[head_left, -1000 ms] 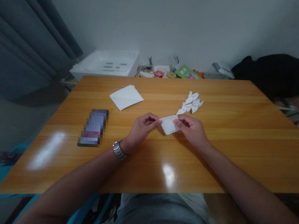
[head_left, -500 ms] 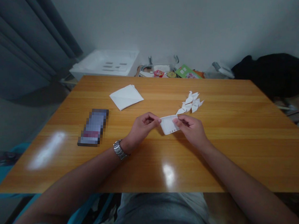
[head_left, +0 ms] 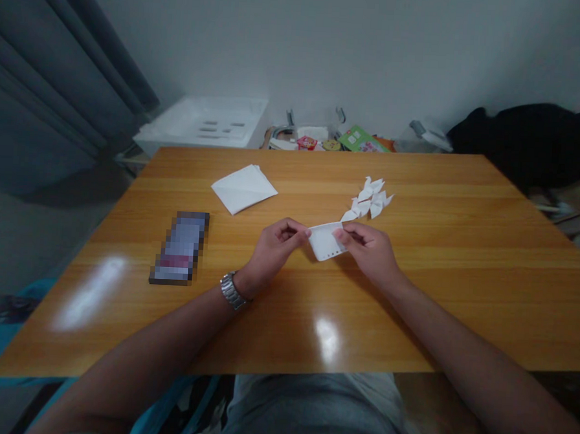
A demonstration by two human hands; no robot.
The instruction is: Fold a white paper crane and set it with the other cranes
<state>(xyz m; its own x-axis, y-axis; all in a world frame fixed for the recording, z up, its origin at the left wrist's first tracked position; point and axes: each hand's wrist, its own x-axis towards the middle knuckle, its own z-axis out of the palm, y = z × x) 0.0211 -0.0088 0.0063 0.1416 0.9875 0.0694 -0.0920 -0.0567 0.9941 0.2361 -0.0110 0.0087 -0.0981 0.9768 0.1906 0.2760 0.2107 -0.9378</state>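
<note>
The left hand (head_left: 275, 247) pinches the left end of a small white paper piece (head_left: 324, 240) between thumb and fingertips, and the right hand (head_left: 372, 252) pinches its right end the same way, so both grips are closed on the one paper. The paper sits between the two hands, held just above the desk (head_left: 412, 301), with its long axis running left to right from one grip to the other. Neither hand is nearer than the other; each has its own end. A row of small dots or holes shows along the paper's lower right edge, though what they are is too small to tell.

Just beyond the right hand, toward the far side of the desk, lies a cluster of small folded paper shapes (head_left: 369, 200), close to the held paper but apart from it. Farther left, well clear of the hands, a flat stack of white paper sheets (head_left: 244, 188) lies on the desk. A phone (head_left: 180, 247), blurred out, lies to the left of the left hand. A metal watch (head_left: 230, 290) is on the left wrist.

The fingertips cover both ends of the paper, so its folds and whether it touches the desk cannot be made out.
</note>
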